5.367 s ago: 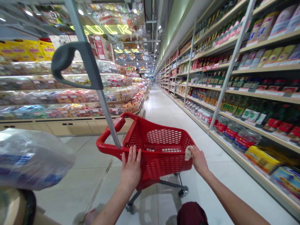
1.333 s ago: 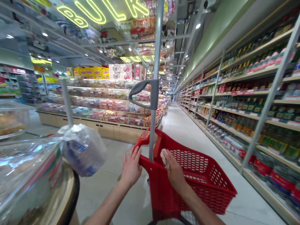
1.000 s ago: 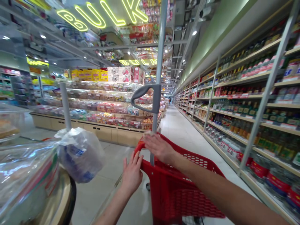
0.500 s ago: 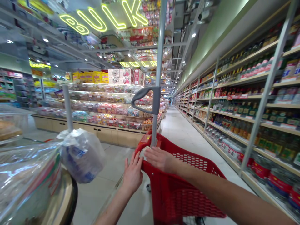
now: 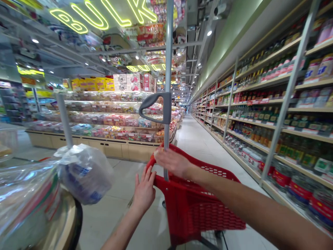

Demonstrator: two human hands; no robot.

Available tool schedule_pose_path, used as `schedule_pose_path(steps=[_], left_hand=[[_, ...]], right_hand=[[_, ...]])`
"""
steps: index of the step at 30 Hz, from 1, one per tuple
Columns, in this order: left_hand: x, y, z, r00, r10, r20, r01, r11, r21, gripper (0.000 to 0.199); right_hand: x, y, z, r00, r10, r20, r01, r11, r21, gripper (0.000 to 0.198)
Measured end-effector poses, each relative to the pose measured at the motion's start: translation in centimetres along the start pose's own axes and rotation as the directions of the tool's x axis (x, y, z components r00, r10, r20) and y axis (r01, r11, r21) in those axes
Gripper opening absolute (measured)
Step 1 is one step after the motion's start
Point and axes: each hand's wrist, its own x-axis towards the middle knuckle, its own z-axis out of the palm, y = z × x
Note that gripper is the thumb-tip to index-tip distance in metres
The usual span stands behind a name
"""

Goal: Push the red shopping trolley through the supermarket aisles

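Note:
A red plastic shopping cart [image 5: 179, 208] stands in front of me, with a perforated basket. My left hand [image 5: 145, 191] lies on the near left end of its red handle [image 5: 151, 162], fingers stretched out and apart. Farther along the handle is my right hand [image 5: 173, 161], palm down, with a small pale wad [image 5: 157, 151] under its fingertips; it looks like a tissue or wipe, mostly covered. Beside the right hand a grey metal pole [image 5: 168, 59] rises from the cart. Partway up the pole is a dark grey loop-shaped grip [image 5: 155, 108], which neither hand touches.
At left, a knotted white plastic bag [image 5: 84, 173] hangs beside a round-edged wooden stand [image 5: 66, 218] with clear-wrapped goods. Ahead is a bulk-goods display [image 5: 104, 119] under neon signs. Bottle-filled shelves [image 5: 260, 121] line the right, beside a pale aisle floor [image 5: 186, 135].
My right hand has slid forward and left along the handle with the pale wad. The left hand stays on the handle. The view has shifted slightly, so the surroundings sit farther left.

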Motion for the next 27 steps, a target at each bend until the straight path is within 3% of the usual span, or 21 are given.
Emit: schedule_pose_path(steps=[2, 3, 8, 13, 16, 18, 24, 27], left_hand=[[0.0, -0.1, 0.0, 1.0, 0.002, -0.012, -0.002, 1.0, 0.009, 0.062], [0.0, -0.1, 0.0, 1.0, 0.005, -0.014, -0.004, 1.0, 0.012, 0.062], [0.0, -0.2, -0.1, 1.0, 0.001, 0.009, -0.001, 1.0, -0.001, 0.064], [0.0, 0.1, 0.0, 1.0, -0.012, -0.013, 0.012, 1.0, -0.014, 0.066], [-0.1, 0.2, 0.1, 0.999, -0.017, -0.031, 0.016, 1.0, -0.017, 0.065], [-0.1, 0.1, 0.1, 1.0, -0.008, -0.029, 0.008, 1.0, -0.023, 0.065], [0.0, 0.3, -0.5, 1.0, -0.019, 0.005, 0.019, 0.999, -0.034, 0.062], [0.1, 0.3, -0.8, 0.999, -0.02, 0.031, 0.021, 0.999, -0.034, 0.063]], right_hand=[[1.4, 1.5, -1.1, 0.987, 0.152, -0.06, -0.153, 0.988, -0.017, 0.032], [1.5, 1.6, -1.3, 0.983, 0.169, -0.068, -0.17, 0.985, -0.009, 0.032], [-2.4, -3.1, 0.8, 1.0, -0.022, 0.019, 0.02, 0.995, 0.102, 0.028], [-2.2, -3.3, 1.3, 0.985, 0.169, -0.047, -0.165, 0.983, 0.082, 0.03], [-2.8, -3.8, 1.6, 0.989, 0.143, -0.035, -0.138, 0.985, 0.1, 0.031], [-4.2, -5.2, 2.3, 0.992, 0.124, 0.02, -0.126, 0.983, 0.137, 0.03], [-7.0, -9.5, 4.3, 0.905, 0.423, 0.052, -0.426, 0.89, 0.163, 0.034], [-10.3, -13.1, 5.9, 0.895, 0.417, 0.157, -0.441, 0.878, 0.184, 0.035]])
